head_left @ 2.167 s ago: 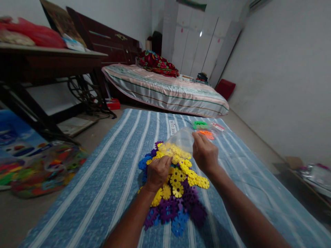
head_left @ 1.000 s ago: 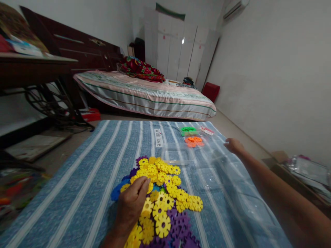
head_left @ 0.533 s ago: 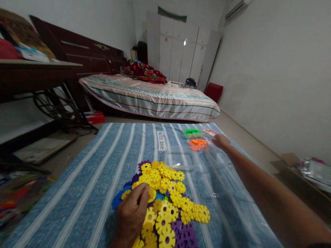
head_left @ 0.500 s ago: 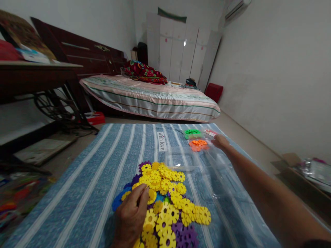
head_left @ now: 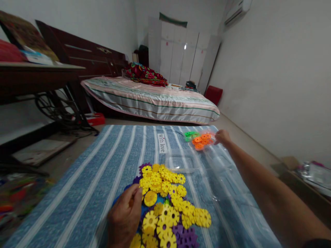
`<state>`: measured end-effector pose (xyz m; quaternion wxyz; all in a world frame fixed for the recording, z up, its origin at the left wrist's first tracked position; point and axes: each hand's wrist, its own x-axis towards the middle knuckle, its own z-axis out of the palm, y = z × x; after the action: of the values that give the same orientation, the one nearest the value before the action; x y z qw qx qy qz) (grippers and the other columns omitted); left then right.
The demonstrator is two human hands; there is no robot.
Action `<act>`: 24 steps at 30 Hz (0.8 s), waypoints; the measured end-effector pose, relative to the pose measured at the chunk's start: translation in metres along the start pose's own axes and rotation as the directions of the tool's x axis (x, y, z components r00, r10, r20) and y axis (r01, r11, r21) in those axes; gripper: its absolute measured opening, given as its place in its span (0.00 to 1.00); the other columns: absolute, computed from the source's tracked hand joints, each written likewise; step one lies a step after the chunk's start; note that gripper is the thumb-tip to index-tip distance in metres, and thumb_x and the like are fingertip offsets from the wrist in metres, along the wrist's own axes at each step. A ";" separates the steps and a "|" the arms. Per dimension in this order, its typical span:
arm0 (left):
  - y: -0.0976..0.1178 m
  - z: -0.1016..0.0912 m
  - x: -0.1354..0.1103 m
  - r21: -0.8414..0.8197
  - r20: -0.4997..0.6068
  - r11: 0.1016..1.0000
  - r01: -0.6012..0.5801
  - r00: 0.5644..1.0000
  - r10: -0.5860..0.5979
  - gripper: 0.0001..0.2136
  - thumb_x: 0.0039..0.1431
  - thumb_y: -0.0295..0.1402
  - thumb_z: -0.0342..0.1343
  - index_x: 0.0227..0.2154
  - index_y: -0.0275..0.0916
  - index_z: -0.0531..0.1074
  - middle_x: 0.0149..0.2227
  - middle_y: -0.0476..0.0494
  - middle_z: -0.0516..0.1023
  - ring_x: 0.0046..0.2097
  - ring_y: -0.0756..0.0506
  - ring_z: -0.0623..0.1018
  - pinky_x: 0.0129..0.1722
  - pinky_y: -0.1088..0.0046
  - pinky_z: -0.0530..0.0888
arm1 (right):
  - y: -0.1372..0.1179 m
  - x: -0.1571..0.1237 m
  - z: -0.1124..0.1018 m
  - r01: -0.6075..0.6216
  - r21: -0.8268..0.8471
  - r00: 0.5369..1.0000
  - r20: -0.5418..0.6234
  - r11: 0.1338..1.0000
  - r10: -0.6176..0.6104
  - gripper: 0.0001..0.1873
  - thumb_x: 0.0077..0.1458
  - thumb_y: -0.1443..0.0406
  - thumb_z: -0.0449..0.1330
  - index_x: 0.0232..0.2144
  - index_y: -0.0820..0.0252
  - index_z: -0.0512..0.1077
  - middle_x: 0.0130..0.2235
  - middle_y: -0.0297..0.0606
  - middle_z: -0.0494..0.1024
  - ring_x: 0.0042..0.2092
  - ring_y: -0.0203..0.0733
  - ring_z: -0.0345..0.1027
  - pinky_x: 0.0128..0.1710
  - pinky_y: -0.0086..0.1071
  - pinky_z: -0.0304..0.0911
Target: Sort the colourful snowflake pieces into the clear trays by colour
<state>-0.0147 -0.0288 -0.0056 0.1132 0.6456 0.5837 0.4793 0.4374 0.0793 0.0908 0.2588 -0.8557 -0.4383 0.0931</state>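
Note:
A heap of yellow, purple and blue gear-shaped plastic discs lies on a blue striped mat. My left hand rests on the heap's left side, fingers curled against the yellow discs. My right hand is stretched far forward and grips a clear bag of orange discs, lifted slightly off the mat. A bag of green discs lies just left of it. An empty clear plastic bag lies flat beyond the heap.
A low bed with a striped cover and a red bundle stands beyond the mat. A dark table with a treadle frame is at left. White wardrobes line the back wall. Clutter lies at the right wall.
My right hand let go of the emptied clear bag, reached forward and right, and took hold of the orange-disc bag, which has lifted. My left hand stayed on the heap.

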 end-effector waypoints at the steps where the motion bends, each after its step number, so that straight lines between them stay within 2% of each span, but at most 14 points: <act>1: 0.001 -0.001 0.001 -0.005 -0.002 1.000 0.000 1.000 0.000 0.13 0.58 0.46 0.54 0.34 0.44 0.77 0.35 0.46 0.85 0.37 0.43 0.84 0.45 0.70 0.79 | -0.003 -0.002 -0.007 -0.014 0.025 1.000 0.008 1.000 0.014 0.18 0.65 0.58 0.62 0.52 0.64 0.72 0.50 0.44 0.77 0.45 0.43 0.75 0.44 0.40 0.74; 3: 0.002 -0.002 0.004 -0.019 -0.006 1.000 -0.005 1.000 0.005 0.13 0.58 0.46 0.53 0.33 0.44 0.77 0.35 0.46 0.85 0.37 0.43 0.84 0.44 0.70 0.79 | -0.011 -0.009 -0.023 -0.019 0.085 1.000 0.013 0.996 0.018 0.12 0.64 0.63 0.63 0.44 0.68 0.74 0.40 0.41 0.78 0.37 0.39 0.76 0.36 0.33 0.73; 5: 0.001 -0.004 0.008 -0.040 -0.019 0.999 -0.013 1.000 0.012 0.14 0.58 0.46 0.52 0.32 0.44 0.77 0.35 0.45 0.85 0.37 0.43 0.83 0.44 0.70 0.79 | -0.022 -0.021 -0.040 0.022 0.155 1.000 0.004 0.988 -0.022 0.03 0.60 0.71 0.63 0.35 0.70 0.73 0.29 0.35 0.74 0.29 0.37 0.76 0.25 0.25 0.66; 6: 0.000 -0.004 0.009 -0.051 -0.025 0.999 -0.013 1.000 0.012 0.14 0.58 0.46 0.52 0.32 0.43 0.77 0.36 0.45 0.85 0.38 0.43 0.83 0.45 0.69 0.79 | -0.028 -0.029 -0.047 0.050 0.192 0.999 0.003 0.980 -0.052 0.02 0.57 0.74 0.62 0.32 0.69 0.72 0.25 0.32 0.71 0.25 0.37 0.75 0.21 0.23 0.61; 8: -0.002 -0.004 0.011 -0.071 -0.033 0.997 -0.008 0.999 0.006 0.14 0.58 0.46 0.52 0.33 0.43 0.77 0.38 0.44 0.85 0.40 0.42 0.83 0.48 0.68 0.78 | -0.041 -0.049 -0.058 0.110 0.264 0.993 0.012 0.958 -0.117 0.07 0.53 0.77 0.61 0.28 0.65 0.69 0.21 0.27 0.66 0.22 0.37 0.74 0.17 0.21 0.55; 10: -0.003 -0.003 0.013 -0.090 -0.028 0.996 0.011 1.000 -0.013 0.14 0.57 0.46 0.52 0.33 0.43 0.77 0.40 0.43 0.85 0.43 0.41 0.83 0.51 0.67 0.78 | -0.055 -0.072 -0.064 0.156 0.322 0.984 0.029 0.934 -0.174 0.09 0.51 0.77 0.61 0.25 0.62 0.66 0.19 0.25 0.64 0.21 0.38 0.74 0.16 0.21 0.56; 13: -0.003 -0.002 0.012 -0.134 0.002 0.989 0.059 0.998 -0.059 0.15 0.57 0.47 0.53 0.34 0.43 0.77 0.42 0.42 0.85 0.46 0.41 0.83 0.53 0.67 0.77 | -0.072 -0.111 -0.060 0.221 0.436 0.952 0.096 0.872 -0.289 0.10 0.49 0.73 0.64 0.24 0.61 0.65 0.20 0.25 0.66 0.21 0.39 0.74 0.18 0.24 0.63; 17: 0.000 -0.003 0.011 -0.201 0.091 0.973 0.116 0.991 -0.099 0.20 0.59 0.52 0.50 0.38 0.42 0.78 0.47 0.41 0.84 0.51 0.41 0.81 0.56 0.66 0.75 | -0.087 -0.166 -0.035 0.310 0.563 0.871 0.155 0.766 -0.466 0.09 0.50 0.68 0.65 0.25 0.60 0.67 0.24 0.29 0.72 0.21 0.40 0.76 0.20 0.26 0.66; 19: 0.000 -0.004 0.010 -0.224 0.133 0.963 0.152 0.983 -0.124 0.23 0.60 0.54 0.48 0.40 0.41 0.78 0.48 0.40 0.84 0.52 0.40 0.81 0.57 0.65 0.75 | -0.089 -0.195 -0.019 0.390 0.536 0.843 0.121 0.749 -0.525 0.07 0.52 0.67 0.63 0.27 0.59 0.67 0.28 0.32 0.76 0.23 0.39 0.76 0.21 0.27 0.67; 21: -0.001 -0.004 0.009 -0.254 0.168 0.947 0.195 0.974 -0.155 0.26 0.61 0.55 0.46 0.42 0.40 0.79 0.47 0.39 0.84 0.52 0.40 0.81 0.56 0.63 0.75 | -0.089 -0.224 -0.004 0.530 0.461 0.794 0.025 0.711 -0.608 0.06 0.55 0.67 0.62 0.29 0.58 0.66 0.30 0.34 0.78 0.24 0.39 0.77 0.23 0.28 0.68; 22: -0.002 -0.005 0.009 -0.275 0.180 0.937 0.216 0.969 -0.171 0.26 0.62 0.56 0.45 0.42 0.40 0.79 0.47 0.39 0.84 0.52 0.39 0.81 0.56 0.63 0.76 | -0.089 -0.238 0.002 0.626 0.396 0.746 -0.052 0.672 -0.664 0.06 0.56 0.67 0.61 0.29 0.57 0.66 0.32 0.36 0.79 0.26 0.40 0.77 0.25 0.29 0.69; 24: -0.005 -0.005 0.009 -0.327 0.202 0.912 0.248 0.961 -0.189 0.27 0.62 0.57 0.44 0.42 0.41 0.79 0.47 0.39 0.84 0.52 0.39 0.81 0.55 0.62 0.76 | -0.085 -0.265 0.013 0.809 0.215 0.586 -0.211 0.548 -0.782 0.05 0.59 0.69 0.58 0.31 0.56 0.65 0.37 0.42 0.81 0.34 0.43 0.80 0.30 0.31 0.72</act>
<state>-0.0223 -0.0220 -0.0024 0.3270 0.5832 0.5467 0.5041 0.2140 -0.0859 0.1065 0.4136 -0.5199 -0.7473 -0.0101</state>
